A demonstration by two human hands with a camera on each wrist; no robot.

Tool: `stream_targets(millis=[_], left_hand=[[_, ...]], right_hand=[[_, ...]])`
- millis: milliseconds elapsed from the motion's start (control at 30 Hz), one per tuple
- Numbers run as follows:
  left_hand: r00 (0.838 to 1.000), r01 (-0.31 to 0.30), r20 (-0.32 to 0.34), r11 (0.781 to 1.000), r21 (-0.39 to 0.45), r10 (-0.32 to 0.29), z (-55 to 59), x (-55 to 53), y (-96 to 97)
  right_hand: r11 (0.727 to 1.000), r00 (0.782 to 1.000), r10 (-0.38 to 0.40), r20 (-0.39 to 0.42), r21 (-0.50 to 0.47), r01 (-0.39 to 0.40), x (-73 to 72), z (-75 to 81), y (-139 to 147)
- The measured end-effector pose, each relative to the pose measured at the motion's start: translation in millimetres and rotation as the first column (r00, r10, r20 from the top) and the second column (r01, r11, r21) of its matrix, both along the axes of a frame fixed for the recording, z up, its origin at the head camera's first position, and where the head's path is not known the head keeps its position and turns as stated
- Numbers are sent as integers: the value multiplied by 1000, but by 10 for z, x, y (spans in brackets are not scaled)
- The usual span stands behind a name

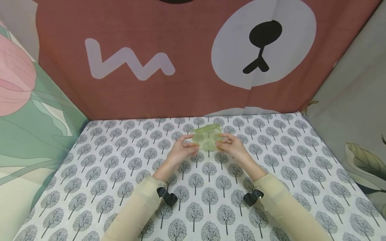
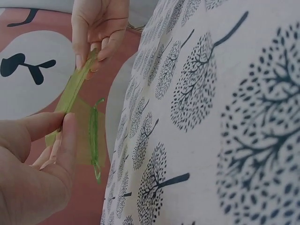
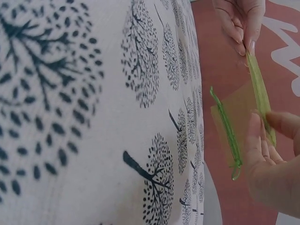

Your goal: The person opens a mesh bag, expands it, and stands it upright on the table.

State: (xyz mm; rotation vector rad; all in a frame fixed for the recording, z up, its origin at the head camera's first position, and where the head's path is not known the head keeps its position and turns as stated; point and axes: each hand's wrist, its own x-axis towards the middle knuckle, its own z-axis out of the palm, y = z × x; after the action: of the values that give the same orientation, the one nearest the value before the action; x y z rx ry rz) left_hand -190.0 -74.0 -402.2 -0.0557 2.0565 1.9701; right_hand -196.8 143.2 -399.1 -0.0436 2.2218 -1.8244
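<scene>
Tree-print cloth (image 1: 208, 182) is spread wide outside left hand (image 1: 184, 148) and right hand (image 1: 235, 147), far edge beyond both. Sheer green pouch (image 1: 208, 138), far end deeper green, is pinched between them by both.

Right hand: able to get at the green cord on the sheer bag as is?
Likely yes: the cord sits close to the right hand, nothing visible blocking the way. But that hand is pinching the bag, so it would probably need to release its grip first.
</scene>
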Motion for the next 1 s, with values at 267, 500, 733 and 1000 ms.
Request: stream_targets(millis=[267,500,733,1000], left_hand=[[999,-40,-19,999,14,40,21,-6,-5],[995,-77,-62,997,-28,75,25,-17,20],[982,-127,-145,992,-25,122,-2,-33,69],[967,-166,-209,983,-73,147,-20,-51,118]], right_hand=[[998,999,-31,-7,-60,31,3,-5,-11],[993,995,-97,-10,-66,96,4,25,-31],[988,992,-128,-12,-85,126,-17,34,-45],[990,991,-130,-37,-57,128,-11,36,-98]])
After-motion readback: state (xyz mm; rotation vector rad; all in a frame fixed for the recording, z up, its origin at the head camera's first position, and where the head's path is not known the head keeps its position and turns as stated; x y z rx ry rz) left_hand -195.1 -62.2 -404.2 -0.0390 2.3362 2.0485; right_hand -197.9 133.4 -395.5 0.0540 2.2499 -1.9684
